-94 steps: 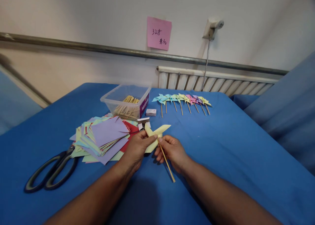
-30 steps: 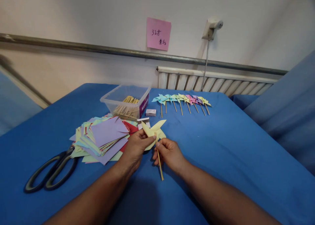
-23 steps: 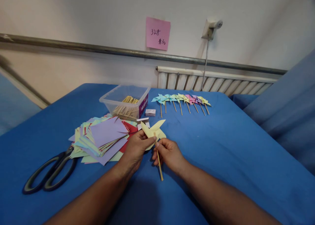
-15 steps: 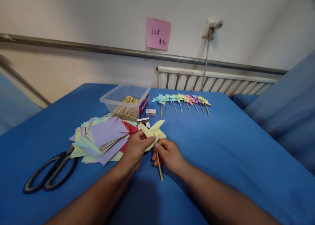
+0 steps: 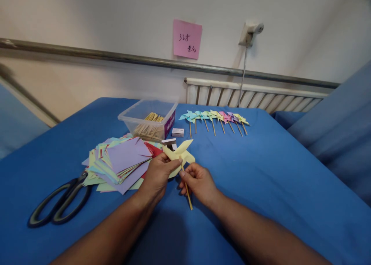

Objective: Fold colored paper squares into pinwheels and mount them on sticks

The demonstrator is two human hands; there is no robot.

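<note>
A pale yellow paper pinwheel (image 5: pixel 180 153) is held just above the blue sheet, in front of me. My left hand (image 5: pixel 158 176) pinches its lower blades between thumb and fingers. My right hand (image 5: pixel 198 181) is closed round a thin wooden stick (image 5: pixel 188 191), whose top end meets the pinwheel's middle and whose lower end points toward me. Both hands touch at the fingertips beneath the paper.
A heap of coloured paper squares (image 5: pixel 121 162) lies left of my hands, with black scissors (image 5: pixel 59 205) further left. Behind stand a clear tub of sticks (image 5: pixel 149 120), a small white box (image 5: pixel 177 132) and a row of several finished pinwheels (image 5: pixel 214 117). Wall rail and radiator at the back.
The stick has swung from slanting down-right to nearly upright under the pinwheel. The pinwheel's blades have folded inward and it has risen slightly. Both hands stay in place.
</note>
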